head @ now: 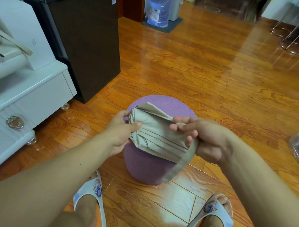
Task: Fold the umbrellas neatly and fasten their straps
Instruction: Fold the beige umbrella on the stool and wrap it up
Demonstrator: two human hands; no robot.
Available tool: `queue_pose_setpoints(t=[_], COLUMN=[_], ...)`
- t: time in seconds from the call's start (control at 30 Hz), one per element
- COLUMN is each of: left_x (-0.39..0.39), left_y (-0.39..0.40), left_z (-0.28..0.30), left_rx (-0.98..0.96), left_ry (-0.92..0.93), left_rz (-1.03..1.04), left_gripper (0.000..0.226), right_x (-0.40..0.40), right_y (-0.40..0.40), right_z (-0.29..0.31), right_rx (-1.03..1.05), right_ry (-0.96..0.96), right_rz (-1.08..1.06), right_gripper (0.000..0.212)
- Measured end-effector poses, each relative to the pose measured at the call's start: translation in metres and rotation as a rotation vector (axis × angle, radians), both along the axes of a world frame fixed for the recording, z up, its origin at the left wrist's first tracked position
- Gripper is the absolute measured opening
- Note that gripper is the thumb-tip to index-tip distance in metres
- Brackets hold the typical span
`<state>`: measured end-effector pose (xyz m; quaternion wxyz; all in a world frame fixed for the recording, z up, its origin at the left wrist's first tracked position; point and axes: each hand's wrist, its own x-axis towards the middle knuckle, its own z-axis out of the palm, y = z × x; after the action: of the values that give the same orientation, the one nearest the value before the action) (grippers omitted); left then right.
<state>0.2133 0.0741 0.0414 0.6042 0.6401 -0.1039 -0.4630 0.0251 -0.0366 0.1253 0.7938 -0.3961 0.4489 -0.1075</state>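
Wooden floor [197, 66] around stool [144, 165], umbrella [158, 139] above

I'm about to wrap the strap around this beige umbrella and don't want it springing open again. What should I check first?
1. Left hand grips the folded end of the umbrella: ok.
2. Right hand holds the other end, near where the strap starts: ok.
3. Strap hangs loose, not yet wrapped or fastened: not ok.
4. Pleats lie flat and parallel: not ok, a flap sticks up at the top left.
5. Fastener on the strap's tip: cannot tell, blurred.
6. Purple stool below, free to rest the umbrella on: ok.
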Motion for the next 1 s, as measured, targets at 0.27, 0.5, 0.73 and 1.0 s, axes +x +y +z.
queue_pose_setpoints(t=[0.27,0.5,0.73,1.0], left_x=[-0.013,-0.013,0.004,0.016], left_y=[-0.015,-0.016,-0.016,-0.021], left_z=[-0.021,0.010,0.021,0.037], left_rx=[0.258,0.434,0.098,-0.010], left_ry=[-0.643,-0.670,-0.873,-0.851], left_rz=[-0.175,-0.112,-0.080,-0.020], left_gripper=[0.051,0.046,0.013,0.012], right_x=[-0.002,0.000,0.001,0.008], right_y=[-0.006,-0.007,-0.017,-0.036], right_z=[0.005,0.012,0.033,0.044], right_rx=[-0.143,-0.159,-0.333,-0.544], right_ry=[-0.072,-0.124,-0.234,-0.204], right_rz=[-0.064,-0.070,-0.092,-0.208], right_gripper=[0.023,0.028,0.024,0.014])
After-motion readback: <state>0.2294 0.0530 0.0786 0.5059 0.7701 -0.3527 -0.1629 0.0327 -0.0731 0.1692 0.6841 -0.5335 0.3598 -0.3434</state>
